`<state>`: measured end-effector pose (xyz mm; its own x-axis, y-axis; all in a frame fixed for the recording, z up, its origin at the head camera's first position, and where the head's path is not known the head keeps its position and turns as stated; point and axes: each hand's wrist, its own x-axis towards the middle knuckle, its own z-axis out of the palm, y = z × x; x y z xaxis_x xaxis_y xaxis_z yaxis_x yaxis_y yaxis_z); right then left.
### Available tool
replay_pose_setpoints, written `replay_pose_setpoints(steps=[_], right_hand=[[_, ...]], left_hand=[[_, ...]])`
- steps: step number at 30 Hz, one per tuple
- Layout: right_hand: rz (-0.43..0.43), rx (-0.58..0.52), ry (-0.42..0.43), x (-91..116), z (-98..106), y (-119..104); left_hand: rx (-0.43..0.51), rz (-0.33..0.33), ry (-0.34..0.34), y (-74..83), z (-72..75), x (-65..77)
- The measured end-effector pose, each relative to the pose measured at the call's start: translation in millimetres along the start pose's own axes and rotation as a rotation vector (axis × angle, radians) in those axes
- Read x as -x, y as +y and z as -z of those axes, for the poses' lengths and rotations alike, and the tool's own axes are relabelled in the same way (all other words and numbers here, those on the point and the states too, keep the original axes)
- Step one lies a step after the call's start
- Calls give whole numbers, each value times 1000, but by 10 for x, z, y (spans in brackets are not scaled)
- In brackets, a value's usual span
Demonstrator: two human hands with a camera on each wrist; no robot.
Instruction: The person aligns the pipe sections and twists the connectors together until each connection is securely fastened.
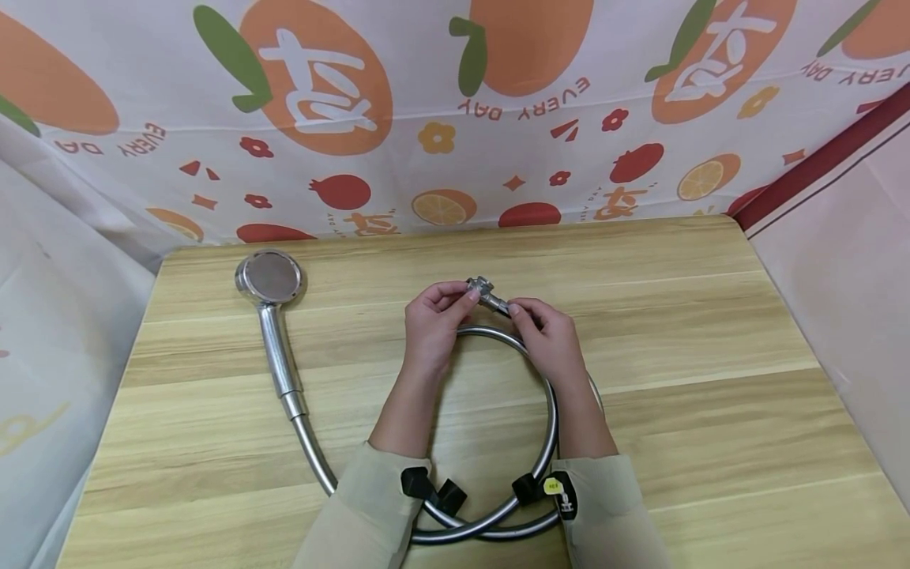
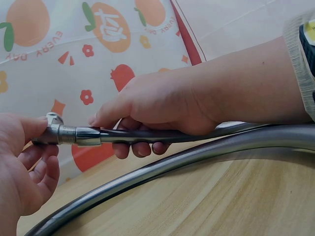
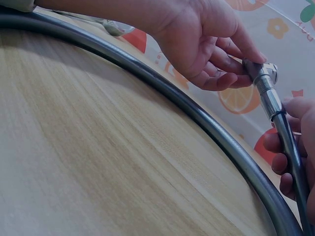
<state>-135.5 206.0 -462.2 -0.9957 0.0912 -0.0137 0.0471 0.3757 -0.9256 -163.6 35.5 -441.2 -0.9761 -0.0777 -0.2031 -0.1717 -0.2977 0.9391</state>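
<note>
My left hand pinches a small chrome valve fitting between thumb and fingers. In the left wrist view, exposed thread shows between the fitting and a smooth metal collar on a hose end. My right hand grips the dark grey hose just behind that collar, thumb along the top and fingers curled beneath. Both hands hold these parts in line above the table. A chrome handheld shower head lies at the left, face up, with a flexible metal hose at its handle.
The metal hose loops over the wooden table below and between the forearms. Black wrist devices sit at the sleeve cuffs. A fruit-print curtain hangs along the far edge, with white sheeting at the left.
</note>
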Motion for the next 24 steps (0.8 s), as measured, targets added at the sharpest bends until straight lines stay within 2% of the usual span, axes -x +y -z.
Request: replay_pose_setpoints(steps=[8, 18, 24], right_hand=[[29, 19, -25, -1, 5, 3], [-8, 59, -17, -21, -8, 19], [26, 82, -13, -10, -13, 17]], left_hand=[[0, 7, -2, -3, 7, -1], [17, 3, -1, -17, 3, -11], [12, 2, 0, -16, 2, -6]])
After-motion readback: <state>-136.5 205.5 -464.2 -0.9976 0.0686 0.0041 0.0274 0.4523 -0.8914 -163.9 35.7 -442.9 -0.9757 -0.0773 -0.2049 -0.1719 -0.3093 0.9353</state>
